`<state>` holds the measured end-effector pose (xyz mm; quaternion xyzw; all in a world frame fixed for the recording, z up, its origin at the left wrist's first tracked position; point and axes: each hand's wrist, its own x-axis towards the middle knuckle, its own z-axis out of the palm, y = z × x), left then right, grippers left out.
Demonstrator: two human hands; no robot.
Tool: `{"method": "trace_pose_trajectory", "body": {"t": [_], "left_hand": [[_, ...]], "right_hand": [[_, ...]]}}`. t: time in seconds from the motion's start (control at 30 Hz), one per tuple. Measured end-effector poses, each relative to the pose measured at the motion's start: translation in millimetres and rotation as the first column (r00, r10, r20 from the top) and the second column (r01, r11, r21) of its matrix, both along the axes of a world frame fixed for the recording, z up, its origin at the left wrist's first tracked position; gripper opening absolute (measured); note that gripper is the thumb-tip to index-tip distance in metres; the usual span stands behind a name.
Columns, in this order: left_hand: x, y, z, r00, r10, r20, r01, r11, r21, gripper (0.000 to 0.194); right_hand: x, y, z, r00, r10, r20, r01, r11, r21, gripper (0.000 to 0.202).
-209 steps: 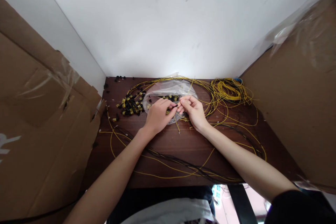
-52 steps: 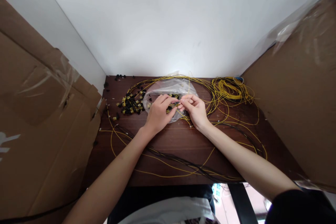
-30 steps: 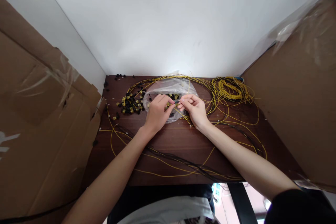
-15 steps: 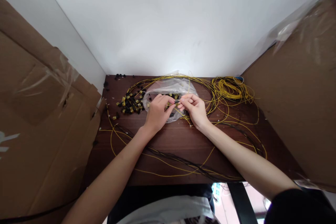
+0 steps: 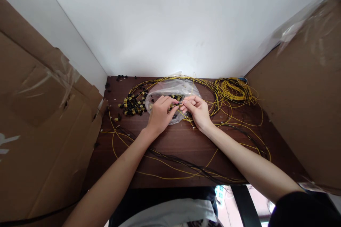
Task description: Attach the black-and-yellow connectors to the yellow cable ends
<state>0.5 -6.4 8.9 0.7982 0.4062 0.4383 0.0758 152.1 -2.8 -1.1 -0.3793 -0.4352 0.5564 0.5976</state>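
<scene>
Between my two hands is a small black connector (image 5: 179, 103), partly covered by fingertips. My left hand (image 5: 160, 110) pinches its left end between thumb and fingers. From the right, my right hand (image 5: 196, 109) pinches at the other end, where a thin yellow wire seems to run; the exact join is too small to make out. Under both hands lies a clear plastic bag (image 5: 160, 88) with black and yellow connectors in it. Just left of the bag is a pile of black and yellow connectors (image 5: 133, 105) on wires.
A coil of yellow wire (image 5: 234, 90) lies at the back right of the brown table (image 5: 176, 142). Loose black cables (image 5: 183, 163) and yellow wires cross its front. Cardboard sheets (image 5: 39, 113) stand at both sides, with a white wall (image 5: 170, 25) behind.
Both hands stay in nearly the same place. The black connector has tilted and turned slightly between the fingertips.
</scene>
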Motion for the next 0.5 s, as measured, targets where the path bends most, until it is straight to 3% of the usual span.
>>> {"method": "trace_pose_trajectory", "body": {"t": [0.5], "left_hand": [[0.5,-1.3,2.4,1.000,0.008,0.003,-0.008,0.999,-0.031,0.005]], "right_hand": [[0.1,0.9,-1.3,0.998,0.018,-0.056,-0.018,1.000,0.000,0.026]]}}
